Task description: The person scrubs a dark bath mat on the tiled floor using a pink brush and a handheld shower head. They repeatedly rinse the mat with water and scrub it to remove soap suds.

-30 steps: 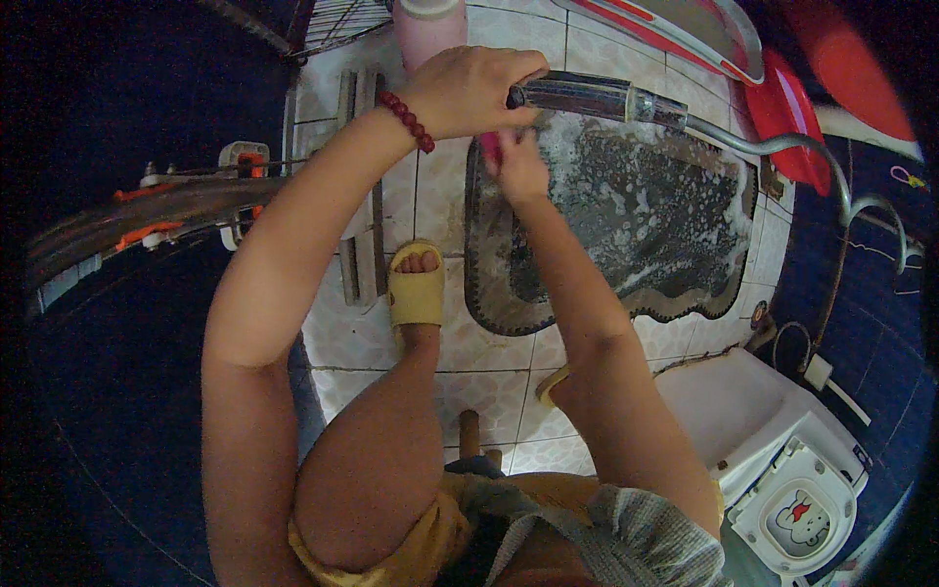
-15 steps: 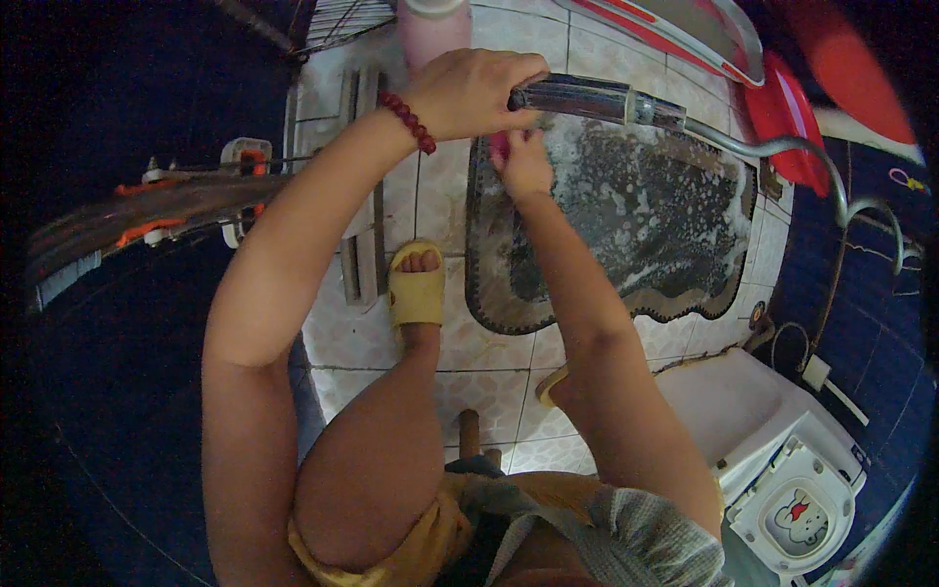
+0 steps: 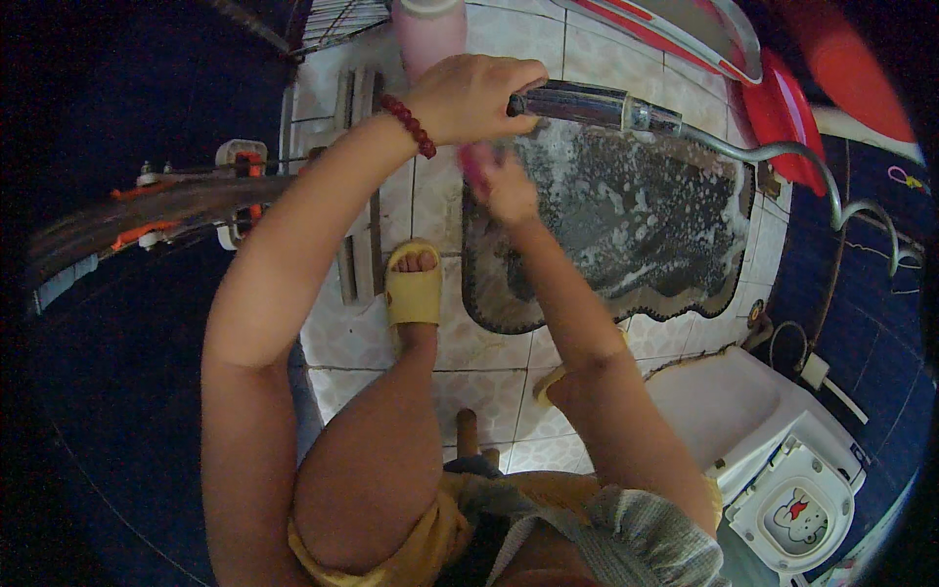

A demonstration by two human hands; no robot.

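Note:
My left hand (image 3: 476, 98), with a dark red bead bracelet at the wrist, is wrapped round the dark, shiny handle of a hand shower (image 3: 582, 105). From its far end a metal hose (image 3: 743, 149) curves off to the right. Below it, my right hand (image 3: 513, 193) is closed on a pink scrub brush (image 3: 476, 168), somewhat blurred by motion, at the left edge of a dark floor mat (image 3: 626, 210). White suds are spread over the mat. The shower's spray end is hidden, and no water stream shows.
A pink container (image 3: 430, 39) stands at the top. Red basins (image 3: 782, 117) lean at the upper right, beside a tray (image 3: 685, 29). A white toilet (image 3: 763, 421) is at the lower right. My yellow slipper (image 3: 414, 293) rests on white tiles (image 3: 479, 391), near a grey rack-like piece (image 3: 360, 235).
My right hand has moved left and slightly nearer with the pink brush, from under my left hand to the mat's left edge. The left hand and hand shower have barely shifted.

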